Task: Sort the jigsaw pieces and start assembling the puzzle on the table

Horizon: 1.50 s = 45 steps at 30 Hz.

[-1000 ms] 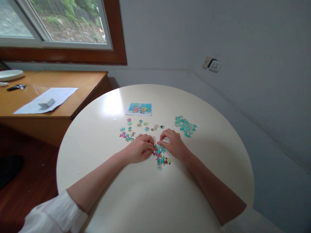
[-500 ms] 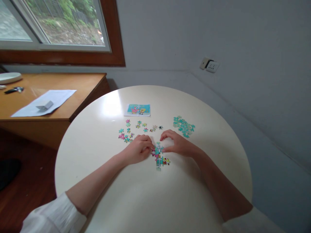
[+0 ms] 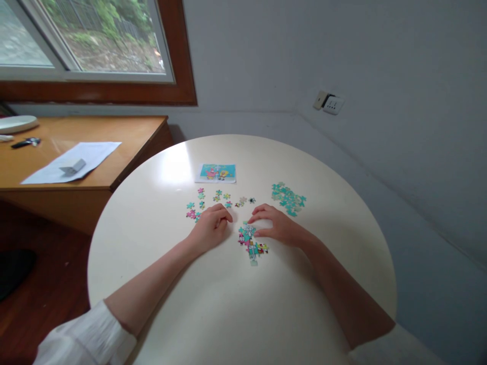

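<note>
A partly joined jigsaw puzzle (image 3: 247,233) lies flat on the table in front of me, with a pale cartoon figure down its middle and pink and yellow pieces at its sides. My right hand (image 3: 279,225) rests at its upper right, thumb and forefinger apart; the thumb tip meets the puzzle's edge and the forefinger reaches its top. Left of the puzzle, apart from it, is my left hand (image 3: 211,224), its fingers curled in and no piece visible in them. Loose coloured puzzle pieces (image 3: 191,214) lie just beyond it, some hidden behind the hand.
The round white table (image 3: 228,314) carries a heap of teal puzzle pieces (image 3: 288,197) at right and a picture card (image 3: 216,173) farther back. At left stands a wooden desk (image 3: 140,129) with a paper sheet (image 3: 91,152). A wall socket (image 3: 334,104) is at right.
My left hand has drawn back to the left, off the puzzle. The joined puzzle has turned slightly, its lower end shifting right. My right hand has barely moved.
</note>
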Tool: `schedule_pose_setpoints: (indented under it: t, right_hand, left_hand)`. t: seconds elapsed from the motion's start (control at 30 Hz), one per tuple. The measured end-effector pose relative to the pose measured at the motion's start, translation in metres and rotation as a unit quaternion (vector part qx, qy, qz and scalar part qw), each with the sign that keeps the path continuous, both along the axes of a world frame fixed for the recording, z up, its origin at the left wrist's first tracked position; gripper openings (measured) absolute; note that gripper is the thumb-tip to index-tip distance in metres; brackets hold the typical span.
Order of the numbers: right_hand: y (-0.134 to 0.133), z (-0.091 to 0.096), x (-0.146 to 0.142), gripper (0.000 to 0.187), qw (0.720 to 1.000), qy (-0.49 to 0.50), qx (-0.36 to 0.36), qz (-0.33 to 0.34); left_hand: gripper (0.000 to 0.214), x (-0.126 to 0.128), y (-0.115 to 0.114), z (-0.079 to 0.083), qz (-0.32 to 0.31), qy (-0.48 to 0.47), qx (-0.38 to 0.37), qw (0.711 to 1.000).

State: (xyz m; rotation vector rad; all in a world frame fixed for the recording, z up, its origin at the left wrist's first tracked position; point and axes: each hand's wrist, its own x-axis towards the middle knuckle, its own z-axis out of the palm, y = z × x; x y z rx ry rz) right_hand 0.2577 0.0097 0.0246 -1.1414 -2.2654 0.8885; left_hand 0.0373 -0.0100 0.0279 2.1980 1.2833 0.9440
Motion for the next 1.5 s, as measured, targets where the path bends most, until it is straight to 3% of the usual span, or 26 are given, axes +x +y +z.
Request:
schedule_pose_setpoints:
  t: [0.27, 0.4, 0.6, 0.77, 0.9, 1.0, 1.17, 1.5]
  right_hand:
    - [0.008, -0.012, -0.003, 0.014, 0.984, 0.073, 0.039, -0.157]
    - [0.01, -0.018, -0.006, 0.016, 0.974, 0.101, 0.058, -0.194]
    - [0.01, -0.021, -0.008, 0.016, 0.964, 0.137, 0.039, -0.226]
    - [0.006, -0.015, -0.008, 0.015, 0.963, 0.14, 0.039, -0.229]
    - [0.004, -0.014, -0.007, 0.016, 0.96, 0.134, 0.035, -0.244]
    - [0.004, -0.014, -0.007, 0.018, 0.961, 0.12, 0.047, -0.246]
    - [0.004, -0.014, -0.008, 0.018, 0.963, 0.094, 0.073, -0.241]
    - [0.003, -0.012, -0.009, 0.018, 0.969, 0.059, 0.074, -0.229]
  left_hand:
    - [0.02, -0.02, 0.023, -0.001, 0.175, -0.114, 0.023, 0.978]
    - [0.019, -0.043, 0.039, 0.001, 0.255, -0.162, 0.009, 0.953]
    - [0.018, -0.07, 0.051, 0.002, 0.282, -0.123, -0.004, 0.952]
    - [0.017, -0.075, 0.05, 0.004, 0.224, -0.061, -0.053, 0.971]
    - [0.016, -0.065, 0.044, 0.003, 0.089, -0.017, -0.037, 0.995]
    - [0.021, -0.055, 0.038, 0.004, 0.008, 0.048, -0.051, 0.998]
    - [0.025, -0.047, 0.031, 0.01, -0.014, 0.156, -0.088, 0.984]
    - [0.013, -0.043, 0.027, 0.018, -0.011, 0.216, -0.128, 0.968]
